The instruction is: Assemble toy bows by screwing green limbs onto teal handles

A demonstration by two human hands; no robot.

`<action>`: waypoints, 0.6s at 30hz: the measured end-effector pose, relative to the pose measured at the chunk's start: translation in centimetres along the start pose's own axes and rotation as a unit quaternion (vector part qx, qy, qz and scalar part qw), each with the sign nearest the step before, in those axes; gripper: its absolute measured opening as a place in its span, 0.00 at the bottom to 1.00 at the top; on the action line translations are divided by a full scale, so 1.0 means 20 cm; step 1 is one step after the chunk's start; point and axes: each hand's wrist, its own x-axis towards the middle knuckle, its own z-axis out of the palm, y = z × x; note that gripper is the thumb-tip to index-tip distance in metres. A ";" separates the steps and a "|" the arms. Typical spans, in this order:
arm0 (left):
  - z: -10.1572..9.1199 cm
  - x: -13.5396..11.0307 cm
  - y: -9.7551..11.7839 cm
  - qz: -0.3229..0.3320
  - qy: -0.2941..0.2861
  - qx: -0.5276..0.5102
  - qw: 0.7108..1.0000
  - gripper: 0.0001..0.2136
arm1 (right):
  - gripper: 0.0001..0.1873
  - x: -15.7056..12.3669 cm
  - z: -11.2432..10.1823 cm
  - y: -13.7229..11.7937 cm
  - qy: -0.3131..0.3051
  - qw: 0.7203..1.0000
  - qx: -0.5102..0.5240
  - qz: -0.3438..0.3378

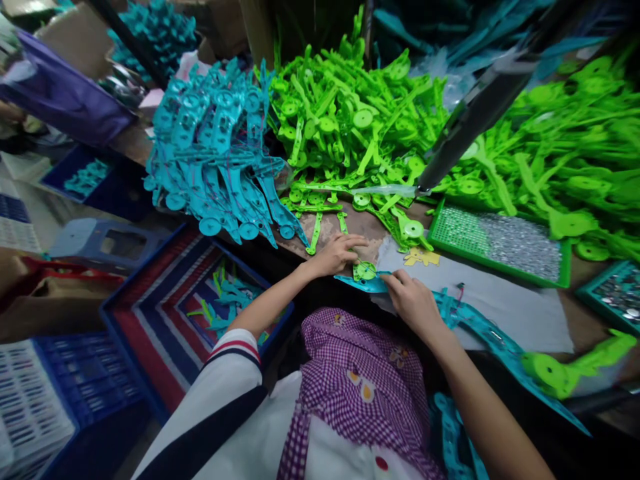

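At the near table edge, a small green plastic part (364, 271) with a round end rests on a long blue plastic part (367, 285). My left hand (339, 255) lies against the green part's left side, its fingers curled and closed on it. From the right, my right hand (411, 297) pinches the blue part beside the green round end; its fingertips partly hide the contact. The blue piece continues past my right wrist as a long curved arm (493, 337). A larger green plastic part (560, 375) lies near that arm's far end.
A pile of blue assemblies (210, 153) and heaps of green parts (350, 120) cover the table's back. A dark hanging tool (465, 120) reaches down at right. A green tray (565, 267) holds small metal pieces. A blue-rimmed bin (150, 333) with parts stands below left.
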 end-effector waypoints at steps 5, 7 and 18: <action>-0.03 0.02 0.00 0.001 -0.039 0.011 0.999 0.14 | 0.18 -0.03 0.00 0.01 -0.014 1.000 0.000 0.000; -0.04 0.03 0.01 0.008 -0.052 0.038 0.998 0.20 | 0.18 -0.02 -0.01 0.01 -0.026 1.000 0.016 0.005; -0.12 0.09 0.04 0.188 -0.162 0.165 0.955 0.36 | 0.26 -0.02 0.01 0.04 -0.031 0.992 0.121 0.006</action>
